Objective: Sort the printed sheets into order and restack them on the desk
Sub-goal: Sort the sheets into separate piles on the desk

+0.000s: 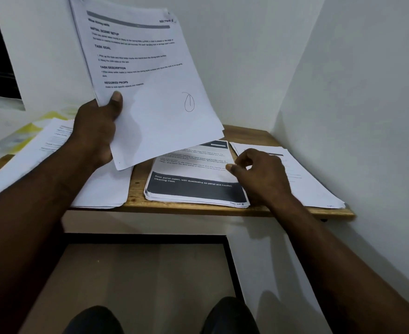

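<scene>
My left hand (97, 131) grips a bundle of printed sheets (150, 75) by its lower left edge and holds it raised above the desk; the top page has headings and a circled handwritten mark. On the wooden desk (136, 184) lies a middle stack (194, 186) whose top page has dark bands. My right hand (259, 174) hovers at that stack's right edge with fingers curled and thumb toward the paper; I cannot tell if it pinches a sheet. Another stack (302, 179) lies at the right, and a further stack (54, 165) at the left under my left forearm.
White walls close in behind and on the right of the small desk. A yellow folder or sheet (30, 131) lies at the far left. Below the desk edge are the floor, a dark frame (230, 261) and my knees.
</scene>
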Demonstrator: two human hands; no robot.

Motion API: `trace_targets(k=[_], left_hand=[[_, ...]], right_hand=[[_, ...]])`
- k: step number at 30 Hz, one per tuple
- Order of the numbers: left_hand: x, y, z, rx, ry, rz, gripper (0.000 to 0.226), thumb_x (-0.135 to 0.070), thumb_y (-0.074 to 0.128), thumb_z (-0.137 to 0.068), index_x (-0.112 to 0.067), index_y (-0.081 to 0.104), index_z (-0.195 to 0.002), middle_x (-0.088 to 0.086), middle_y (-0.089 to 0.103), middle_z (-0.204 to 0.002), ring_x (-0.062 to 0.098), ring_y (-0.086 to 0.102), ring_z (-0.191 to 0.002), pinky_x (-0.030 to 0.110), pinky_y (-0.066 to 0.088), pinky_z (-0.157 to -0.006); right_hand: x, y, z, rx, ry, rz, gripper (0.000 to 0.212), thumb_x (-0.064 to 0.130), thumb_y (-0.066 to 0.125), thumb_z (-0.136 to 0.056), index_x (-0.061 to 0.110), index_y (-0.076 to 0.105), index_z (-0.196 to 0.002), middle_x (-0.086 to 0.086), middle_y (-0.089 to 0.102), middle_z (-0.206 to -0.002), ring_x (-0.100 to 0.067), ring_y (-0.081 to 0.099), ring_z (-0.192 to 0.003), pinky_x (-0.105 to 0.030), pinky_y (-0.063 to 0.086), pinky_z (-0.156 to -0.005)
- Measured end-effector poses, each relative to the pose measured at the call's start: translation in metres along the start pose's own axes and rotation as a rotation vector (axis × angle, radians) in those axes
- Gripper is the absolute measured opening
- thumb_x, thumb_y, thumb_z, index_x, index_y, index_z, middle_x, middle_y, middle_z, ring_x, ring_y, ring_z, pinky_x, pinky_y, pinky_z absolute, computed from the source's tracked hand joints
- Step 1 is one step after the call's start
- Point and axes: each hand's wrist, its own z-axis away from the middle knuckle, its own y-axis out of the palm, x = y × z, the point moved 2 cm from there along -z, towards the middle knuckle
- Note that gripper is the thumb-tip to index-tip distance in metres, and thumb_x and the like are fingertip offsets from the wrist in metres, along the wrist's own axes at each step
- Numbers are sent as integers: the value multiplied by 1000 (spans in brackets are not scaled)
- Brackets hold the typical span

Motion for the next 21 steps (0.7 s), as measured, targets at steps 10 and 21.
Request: trace_targets(k=[10, 21], left_hand=[[-1, 15, 17, 165, 31, -45, 37, -48, 68, -97, -28, 70, -128, -10, 78, -116, 17, 75, -106, 34, 61, -82], [-7, 37, 44, 285, -3, -6, 19, -33, 64, -101, -21, 74, -113, -5, 81, -97, 14, 77, -84, 33, 64, -67]], right_hand=[[12, -13, -3, 137, 155, -1048, 47, 50, 51, -107, 10, 70, -123, -1, 79, -92, -19, 74, -77, -38, 60, -77], [37, -24, -18, -25, -65, -893, 37, 21, 88, -84, 18, 69, -116, 2, 81, -105, -20, 78, -94, -46, 63, -91]])
